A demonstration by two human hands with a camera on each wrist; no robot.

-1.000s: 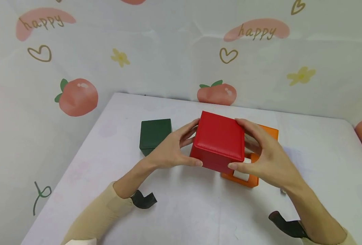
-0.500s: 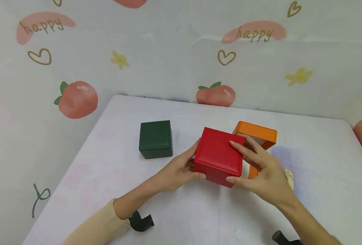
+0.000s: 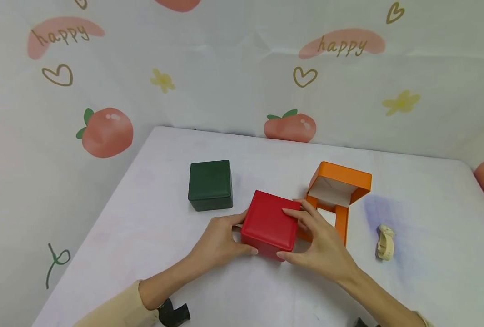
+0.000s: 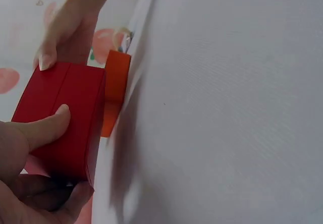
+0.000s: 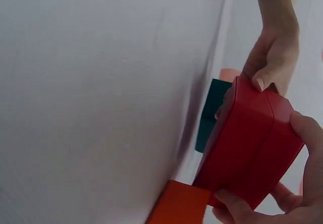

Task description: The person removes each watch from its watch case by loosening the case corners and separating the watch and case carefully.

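A closed red box with a padded lid is between my two hands, close over the table. My left hand grips its left side, thumb on the front face and fingers behind and under the edge. On the other side my right hand holds it, thumb at the front right corner and fingertips over the lid's right edge. In the left wrist view a seam crosses the red box, and the thumb presses below it. The box's far side is hidden in the head view.
An orange box stands with its lid up, a white cushion inside, just right of the red box. A cream wristwatch lies further right. Behind on the left sits a closed green box. A printed cloth hangs behind the table.
Both hands have brought the red box down and leftward, away from in front of the orange box. The right fingers have shifted onto the lid's edge. The watch is now uncovered.
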